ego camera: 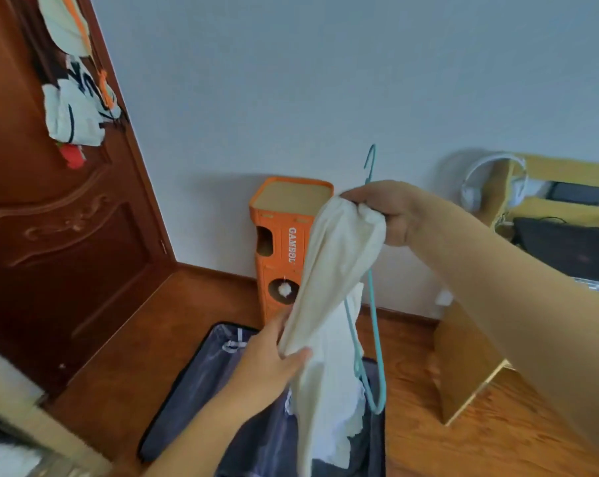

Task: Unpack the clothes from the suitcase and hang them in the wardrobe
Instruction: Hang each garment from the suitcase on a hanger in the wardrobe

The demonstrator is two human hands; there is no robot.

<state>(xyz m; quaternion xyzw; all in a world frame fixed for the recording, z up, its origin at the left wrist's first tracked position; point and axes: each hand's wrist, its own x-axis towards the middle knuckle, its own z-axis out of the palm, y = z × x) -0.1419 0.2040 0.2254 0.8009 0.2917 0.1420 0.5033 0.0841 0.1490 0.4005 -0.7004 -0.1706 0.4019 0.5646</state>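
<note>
Soft even daylight, mild shadows on wall [325, 80]; overall slight softness, wide-angle bending at edges, lower-left corner blurred.

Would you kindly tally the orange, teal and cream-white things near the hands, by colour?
Orange: 1, the cardboard tower
Teal: 1, the hanger
Cream-white: 1, the garment held by the left hand and right hand
Total: 3

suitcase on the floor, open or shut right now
Open. The suitcase lies flat on the wooden floor with its dark lining exposed, and white clothes show inside it.
</note>
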